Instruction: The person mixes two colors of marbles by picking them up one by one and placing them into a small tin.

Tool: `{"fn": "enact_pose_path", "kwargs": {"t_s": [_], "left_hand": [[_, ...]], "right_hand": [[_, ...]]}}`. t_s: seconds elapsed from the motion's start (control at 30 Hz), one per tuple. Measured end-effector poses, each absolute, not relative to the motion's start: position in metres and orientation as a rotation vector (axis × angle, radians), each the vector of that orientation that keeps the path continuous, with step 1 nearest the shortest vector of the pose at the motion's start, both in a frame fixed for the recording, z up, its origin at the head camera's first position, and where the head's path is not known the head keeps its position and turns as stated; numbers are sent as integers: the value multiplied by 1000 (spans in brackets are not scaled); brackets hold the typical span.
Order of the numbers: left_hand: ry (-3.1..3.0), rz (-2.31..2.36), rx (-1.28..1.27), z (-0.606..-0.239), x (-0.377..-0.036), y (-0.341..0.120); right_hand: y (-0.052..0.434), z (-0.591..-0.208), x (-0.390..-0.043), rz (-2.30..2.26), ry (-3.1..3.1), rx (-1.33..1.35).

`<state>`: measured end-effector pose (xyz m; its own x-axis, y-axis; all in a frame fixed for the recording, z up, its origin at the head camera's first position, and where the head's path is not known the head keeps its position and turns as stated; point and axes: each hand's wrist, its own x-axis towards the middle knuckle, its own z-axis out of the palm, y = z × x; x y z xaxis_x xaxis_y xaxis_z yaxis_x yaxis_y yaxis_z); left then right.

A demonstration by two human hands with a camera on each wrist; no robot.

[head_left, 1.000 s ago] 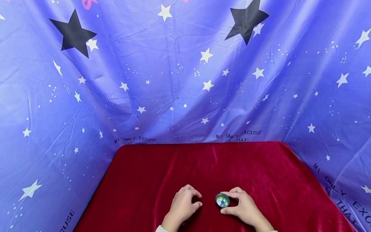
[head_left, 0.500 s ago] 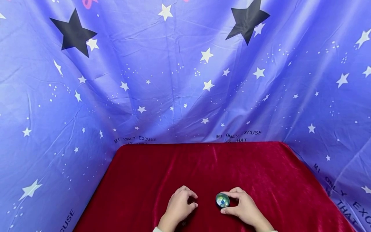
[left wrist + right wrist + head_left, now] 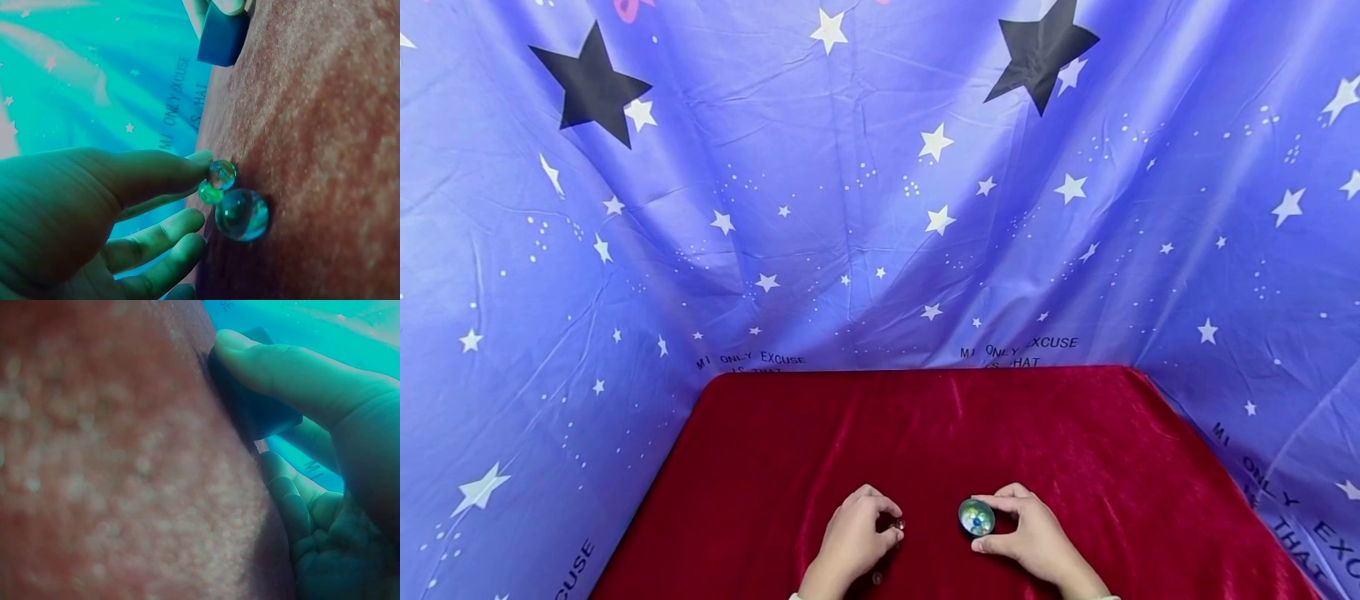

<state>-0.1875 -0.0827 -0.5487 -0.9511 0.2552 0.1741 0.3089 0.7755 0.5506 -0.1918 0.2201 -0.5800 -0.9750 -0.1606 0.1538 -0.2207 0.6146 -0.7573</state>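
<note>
At the tips of my left hand's point(image 3: 853, 533) curled thumb and fingers is a small clear glass marble point(image 3: 900, 524), seemingly pinched. The left wrist view shows two small marbles there, one clear point(image 3: 222, 175) and one green point(image 3: 210, 192); the thumb point(image 3: 195, 164) partly hides how they are held. A further marble point(image 3: 877, 578) lies on the cloth below that hand, looming large point(image 3: 242, 214) in the left wrist view. My right hand point(image 3: 1033, 537) grips a small dark blue cup point(image 3: 977, 518) between thumb and fingers. Its inside gleams greenish, with a blue spot in the middle.
A dark red velvet cloth point(image 3: 925, 433) covers the table. Blue-purple curtains point(image 3: 850, 208) printed with stars and lettering hang behind it and along both sides.
My left hand has drawn back toward the lower left, and its fingertips have come closer together. Marbles have come into sight at and below it. The right hand and cup have stayed in place.
</note>
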Motion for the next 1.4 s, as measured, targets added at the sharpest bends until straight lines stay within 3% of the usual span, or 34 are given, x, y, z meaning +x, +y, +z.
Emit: {"fn": "enact_pose_path", "kwargs": {"t_s": [1.4], "left_hand": [[-2894, -947, -431, -553, -189, -90]], "right_hand": [[219, -581, -190, 1300, -2741, 310]]}}
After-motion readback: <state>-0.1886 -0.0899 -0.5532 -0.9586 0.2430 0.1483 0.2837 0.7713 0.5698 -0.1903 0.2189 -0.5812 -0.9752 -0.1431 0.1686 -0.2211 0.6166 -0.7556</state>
